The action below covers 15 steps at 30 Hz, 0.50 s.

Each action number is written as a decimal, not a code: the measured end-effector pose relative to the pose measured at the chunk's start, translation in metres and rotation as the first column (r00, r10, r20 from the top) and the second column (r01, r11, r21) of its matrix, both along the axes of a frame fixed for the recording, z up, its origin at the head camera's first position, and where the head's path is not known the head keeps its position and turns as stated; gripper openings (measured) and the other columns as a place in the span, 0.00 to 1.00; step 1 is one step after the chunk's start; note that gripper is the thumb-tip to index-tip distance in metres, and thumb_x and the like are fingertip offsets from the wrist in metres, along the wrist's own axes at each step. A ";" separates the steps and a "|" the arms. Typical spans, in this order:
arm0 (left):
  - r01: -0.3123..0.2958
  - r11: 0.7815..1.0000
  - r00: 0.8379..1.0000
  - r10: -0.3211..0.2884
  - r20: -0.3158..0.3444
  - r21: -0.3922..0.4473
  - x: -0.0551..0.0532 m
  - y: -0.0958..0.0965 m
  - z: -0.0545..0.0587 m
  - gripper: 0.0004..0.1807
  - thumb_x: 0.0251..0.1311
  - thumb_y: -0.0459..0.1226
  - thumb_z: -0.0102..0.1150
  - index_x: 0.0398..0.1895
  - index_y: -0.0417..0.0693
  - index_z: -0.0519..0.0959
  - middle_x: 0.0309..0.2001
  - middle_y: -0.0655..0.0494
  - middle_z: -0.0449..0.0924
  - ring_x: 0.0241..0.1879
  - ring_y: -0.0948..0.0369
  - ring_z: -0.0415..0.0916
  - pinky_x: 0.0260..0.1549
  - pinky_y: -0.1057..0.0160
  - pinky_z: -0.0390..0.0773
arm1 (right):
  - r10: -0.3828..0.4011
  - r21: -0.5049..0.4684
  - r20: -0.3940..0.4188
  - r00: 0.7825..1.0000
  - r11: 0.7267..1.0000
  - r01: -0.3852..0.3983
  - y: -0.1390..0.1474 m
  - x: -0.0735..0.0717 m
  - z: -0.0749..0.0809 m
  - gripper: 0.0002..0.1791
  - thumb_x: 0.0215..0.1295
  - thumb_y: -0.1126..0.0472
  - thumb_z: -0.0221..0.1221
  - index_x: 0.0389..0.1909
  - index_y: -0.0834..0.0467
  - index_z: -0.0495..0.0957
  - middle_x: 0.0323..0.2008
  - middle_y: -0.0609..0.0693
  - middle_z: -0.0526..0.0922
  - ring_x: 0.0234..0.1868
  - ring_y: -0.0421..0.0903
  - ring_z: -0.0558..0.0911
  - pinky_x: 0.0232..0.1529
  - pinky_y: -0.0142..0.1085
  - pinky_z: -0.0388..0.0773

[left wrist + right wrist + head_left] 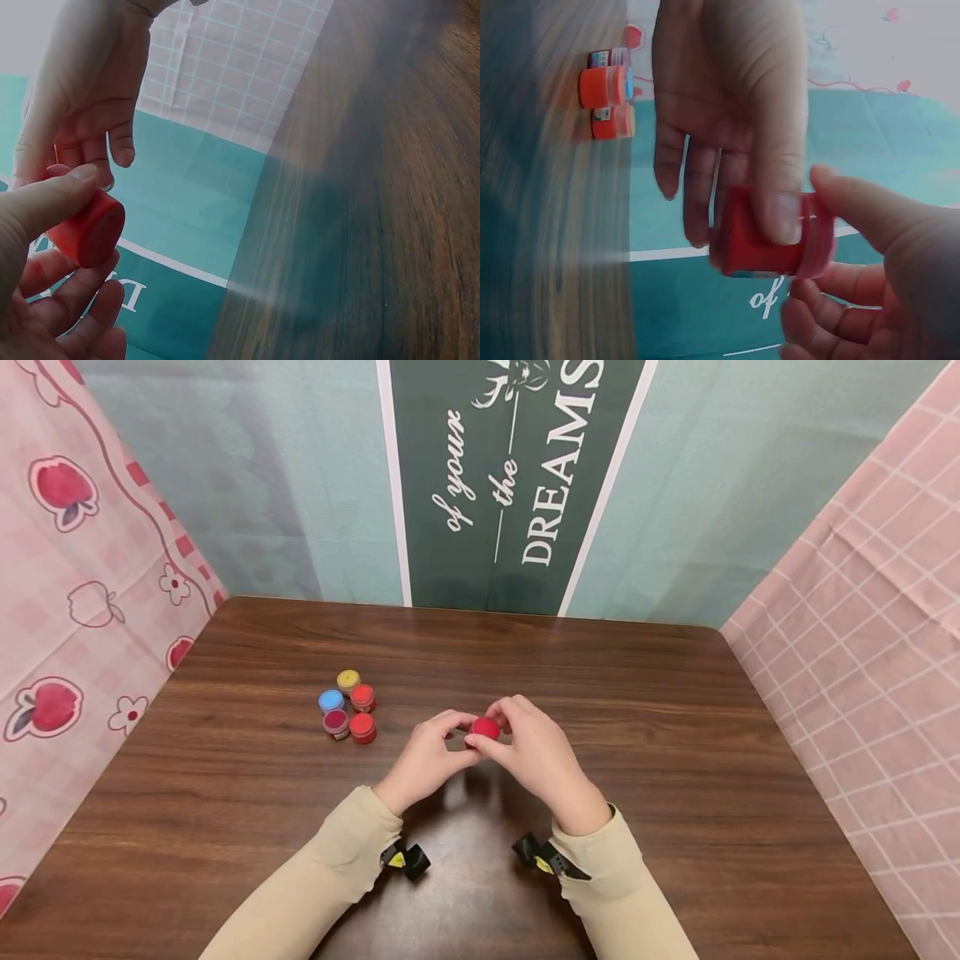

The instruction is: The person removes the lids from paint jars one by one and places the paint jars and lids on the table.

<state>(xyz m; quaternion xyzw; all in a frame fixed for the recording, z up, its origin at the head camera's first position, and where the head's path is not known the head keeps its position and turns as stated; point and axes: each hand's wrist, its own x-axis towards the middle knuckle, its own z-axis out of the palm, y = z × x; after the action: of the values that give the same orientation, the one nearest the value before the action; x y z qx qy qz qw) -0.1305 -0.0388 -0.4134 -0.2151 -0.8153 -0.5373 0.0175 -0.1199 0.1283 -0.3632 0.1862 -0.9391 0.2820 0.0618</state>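
A small red jar (486,727) is held in the air between both hands, above the middle of the table. My left hand (427,756) pinches its body, with the thumb lying along the red side (742,232) in the right wrist view. From the other end my right hand (540,752) grips the lid (821,236) between thumb and fingers. The jar lies tilted sideways, its base (111,225) facing the left wrist camera. Whether the lid is loose cannot be told.
Left of the hands, several small jars stand grouped on the brown wooden table (637,710): a yellow one (348,682), a blue one (331,701), a dark pink one (336,723) and red ones (363,727). Patterned cloths (300,485) hang around the table.
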 end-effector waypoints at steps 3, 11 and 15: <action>-0.001 1.000 1.000 0.001 0.013 -0.006 0.000 0.000 0.000 0.18 0.48 0.34 0.69 0.44 0.42 0.80 0.41 0.54 0.79 0.43 0.59 0.75 0.47 0.50 0.73 | 0.097 -0.034 0.003 0.995 0.995 -0.097 0.003 -0.001 0.001 0.16 0.54 0.56 0.67 0.42 0.58 0.78 0.37 0.48 0.75 0.37 0.46 0.78 0.39 0.37 0.76; -0.001 0.999 1.000 0.001 -0.001 -0.036 0.000 -0.001 -0.001 0.20 0.48 0.36 0.70 0.47 0.43 0.79 0.42 0.55 0.79 0.43 0.60 0.75 0.47 0.52 0.74 | 0.321 -0.076 -0.005 0.947 0.944 -0.321 0.011 -0.001 0.002 0.20 0.58 0.68 0.61 0.53 0.60 0.76 0.51 0.52 0.74 0.52 0.47 0.74 0.52 0.42 0.71; 0.005 1.000 1.000 -0.006 -0.023 -0.020 -0.001 0.000 -0.002 0.18 0.49 0.34 0.69 0.45 0.41 0.79 0.42 0.53 0.79 0.44 0.58 0.75 0.46 0.51 0.74 | 0.227 -0.071 -0.023 0.974 0.971 -0.228 0.008 -0.001 0.000 0.23 0.55 0.57 0.66 0.51 0.60 0.74 0.49 0.51 0.74 0.50 0.47 0.74 0.51 0.41 0.71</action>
<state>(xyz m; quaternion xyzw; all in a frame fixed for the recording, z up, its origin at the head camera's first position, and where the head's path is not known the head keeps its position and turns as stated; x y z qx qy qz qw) -0.1311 -0.0392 -0.4150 -0.2237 -0.8197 -0.5268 0.0233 -0.1205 0.1362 -0.3628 0.2923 -0.9001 0.3202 0.0428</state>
